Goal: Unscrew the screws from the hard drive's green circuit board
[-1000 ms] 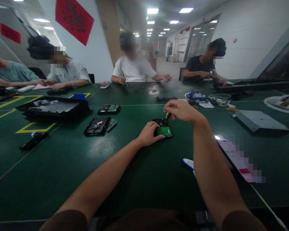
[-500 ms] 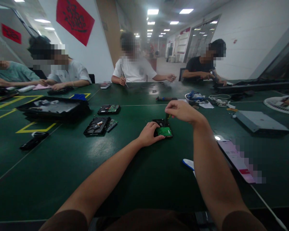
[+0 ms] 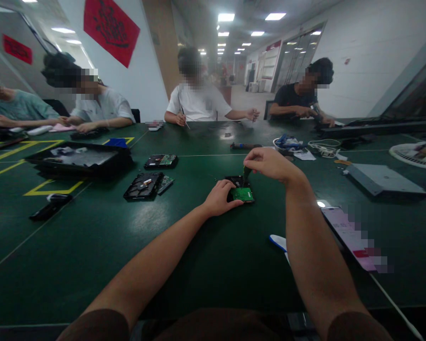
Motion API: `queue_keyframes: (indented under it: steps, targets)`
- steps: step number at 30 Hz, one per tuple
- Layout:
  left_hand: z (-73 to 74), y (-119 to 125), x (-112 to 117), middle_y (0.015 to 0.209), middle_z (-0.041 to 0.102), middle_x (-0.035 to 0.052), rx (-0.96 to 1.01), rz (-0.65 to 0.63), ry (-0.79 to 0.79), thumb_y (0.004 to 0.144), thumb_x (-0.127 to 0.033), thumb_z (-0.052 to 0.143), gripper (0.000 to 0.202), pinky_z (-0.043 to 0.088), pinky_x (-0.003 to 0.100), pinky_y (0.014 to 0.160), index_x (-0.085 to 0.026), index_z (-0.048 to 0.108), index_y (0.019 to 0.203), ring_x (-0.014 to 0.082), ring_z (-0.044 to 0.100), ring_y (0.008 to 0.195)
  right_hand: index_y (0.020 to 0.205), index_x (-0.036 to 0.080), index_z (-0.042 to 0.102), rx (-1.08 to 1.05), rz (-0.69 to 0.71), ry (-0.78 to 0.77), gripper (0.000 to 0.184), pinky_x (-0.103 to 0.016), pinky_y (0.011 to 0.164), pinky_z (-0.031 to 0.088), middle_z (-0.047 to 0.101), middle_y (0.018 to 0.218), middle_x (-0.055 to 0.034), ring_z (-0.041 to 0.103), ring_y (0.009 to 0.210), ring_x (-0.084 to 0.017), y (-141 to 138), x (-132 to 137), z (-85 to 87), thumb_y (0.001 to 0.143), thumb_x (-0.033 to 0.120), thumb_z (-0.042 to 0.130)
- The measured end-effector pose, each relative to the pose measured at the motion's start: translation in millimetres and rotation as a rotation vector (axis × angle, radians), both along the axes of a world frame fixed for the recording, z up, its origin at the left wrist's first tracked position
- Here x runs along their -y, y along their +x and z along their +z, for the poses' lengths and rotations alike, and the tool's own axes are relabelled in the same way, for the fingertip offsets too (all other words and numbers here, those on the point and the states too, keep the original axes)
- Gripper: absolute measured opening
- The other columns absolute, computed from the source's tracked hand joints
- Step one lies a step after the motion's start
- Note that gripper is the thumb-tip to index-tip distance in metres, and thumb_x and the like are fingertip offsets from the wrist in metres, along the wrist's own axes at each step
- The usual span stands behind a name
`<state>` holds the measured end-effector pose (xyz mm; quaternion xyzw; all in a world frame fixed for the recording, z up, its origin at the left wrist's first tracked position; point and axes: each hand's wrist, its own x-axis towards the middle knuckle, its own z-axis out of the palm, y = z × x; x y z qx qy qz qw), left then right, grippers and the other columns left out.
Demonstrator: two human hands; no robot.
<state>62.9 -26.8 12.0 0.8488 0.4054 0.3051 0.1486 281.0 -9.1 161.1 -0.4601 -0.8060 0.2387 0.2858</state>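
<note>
A hard drive (image 3: 243,194) with a green circuit board facing up lies on the dark green table in front of me. My left hand (image 3: 221,199) grips its left side, fingers over the far part and thumb along the near edge. Above the drive, my right hand (image 3: 268,163) pinches the handle of a screwdriver (image 3: 246,173), which stands nearly upright with its lower end over the drive's far part. Where the tip meets the drive is too small to make out.
Left of the drive lie another hard drive (image 3: 161,161), a black drive body (image 3: 143,185) and a loose circuit board (image 3: 165,184). A black tray (image 3: 81,158) sits farther left. A phone (image 3: 348,237) and a grey metal box (image 3: 386,179) are on the right. Several people sit across the table.
Almost nothing differs. My left hand stays on the hard drive, and my right hand keeps its place with the screwdriver over it.
</note>
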Motion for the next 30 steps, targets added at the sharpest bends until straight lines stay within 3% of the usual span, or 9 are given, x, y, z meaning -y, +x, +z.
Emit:
queue_keyframes:
  steps: [4,8,11,16,21,26,30]
  targets:
    - [-0.6,0.6,-0.6,0.127,0.057,0.0118,0.003,0.005,-0.003,0.078,-0.06,0.075,0.06,0.046,0.051,0.106,-0.023,0.059,0.123,0.0321,0.053,0.123,0.094,0.019,0.068,-0.054,0.017,-0.067,0.018,-0.028,0.054,0.048,0.074,0.089,-0.0055,0.062,0.056,-0.012,-2.9,1.6,-0.5,0.092,0.037,0.064]
    - [-0.6,0.3,-0.7,0.126,0.058,0.012,0.003,0.002,-0.001,0.078,-0.061,0.074,0.06,0.046,0.052,0.106,-0.023,0.059,0.122,0.032,0.053,0.123,0.101,0.019,0.069,-0.129,0.083,-0.16,0.022,-0.029,0.057,0.052,0.072,0.078,-0.0054,0.066,0.063,-0.016,-3.7,0.6,-2.3,0.096,0.039,0.06]
    - [-0.3,-0.4,-0.4,0.127,0.057,0.012,0.001,-0.004,0.012,0.079,-0.062,0.073,0.06,0.046,0.051,0.107,-0.023,0.059,0.122,0.0316,0.053,0.123,0.105,0.021,0.071,-0.094,0.083,-0.12,0.022,-0.029,0.059,0.052,0.073,0.084,-0.0053,0.066,0.066,-0.016,-2.1,-0.9,-2.0,0.093,0.038,0.063]
    - [-0.1,-0.8,-0.6,0.128,0.057,0.0122,-0.005,-0.006,0.019,0.08,-0.063,0.071,0.06,0.047,0.05,0.106,-0.022,0.059,0.123,0.0313,0.053,0.123,0.089,0.02,0.072,0.005,0.011,-0.001,0.019,-0.03,0.063,0.049,0.072,0.084,-0.0054,0.065,0.071,-0.017,-0.5,-1.2,0.2,0.088,0.038,0.068]
    - [-0.7,-0.4,-1.4,0.128,0.056,0.0121,-0.006,-0.007,0.005,0.079,-0.063,0.072,0.061,0.047,0.051,0.106,-0.022,0.059,0.124,0.0317,0.053,0.123,0.091,0.02,0.071,-0.008,0.02,-0.055,0.024,-0.029,0.056,0.046,0.069,0.074,-0.0035,0.062,0.06,-0.015,-1.8,0.3,-0.8,0.092,0.043,0.063]
    - [-1.5,-0.3,-1.7,0.127,0.057,0.0122,-0.004,-0.004,0.013,0.079,-0.062,0.073,0.062,0.046,0.051,0.107,-0.022,0.059,0.124,0.0319,0.053,0.123,0.102,0.02,0.07,-0.116,0.1,-0.148,0.027,-0.03,0.061,0.054,0.07,0.074,-0.0053,0.067,0.065,-0.017,-1.2,-1.1,-3.0,0.098,0.043,0.056]
    - [-2.0,-0.2,-1.5,0.127,0.057,0.0122,-0.012,0.003,0.014,0.079,-0.062,0.073,0.062,0.047,0.05,0.106,-0.022,0.059,0.124,0.0317,0.053,0.122,0.104,0.02,0.07,-0.087,0.08,-0.119,0.025,-0.027,0.059,0.052,0.07,0.075,-0.0042,0.065,0.065,-0.016,0.9,-3.6,-4.0,0.096,0.042,0.061]
